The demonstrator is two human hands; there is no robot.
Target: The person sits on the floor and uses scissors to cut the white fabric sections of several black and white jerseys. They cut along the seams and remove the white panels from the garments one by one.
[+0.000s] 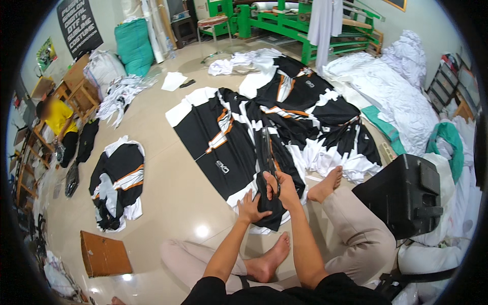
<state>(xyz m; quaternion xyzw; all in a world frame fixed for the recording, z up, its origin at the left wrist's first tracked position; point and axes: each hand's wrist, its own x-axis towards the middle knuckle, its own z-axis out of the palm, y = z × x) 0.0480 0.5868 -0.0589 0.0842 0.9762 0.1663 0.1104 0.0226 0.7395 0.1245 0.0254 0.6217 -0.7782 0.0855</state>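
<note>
My right hand [284, 189] is closed round the handles of a large pair of dark scissors [270, 158], whose long blades point away from me over the cloth. On the near edge of a black printed fabric panel [219, 168] with white borders and orange-white stripes, my left hand [249, 207] lies flat with its fingers spread. Between the two hands a narrow black strip of fabric [273, 209] extends toward me. Beyond the scissors spreads a heap of similar black, white and orange printed fabric [300, 96]. How far the blades are apart is hard to make out.
To my right stands a black plastic case [401, 195], with white cloth [386, 96] behind it. More printed fabric [119, 183] and a brown board [105, 254] lie on the left floor. A person in yellow [60, 122] sits farther left. A green machine frame [310, 30] stands behind.
</note>
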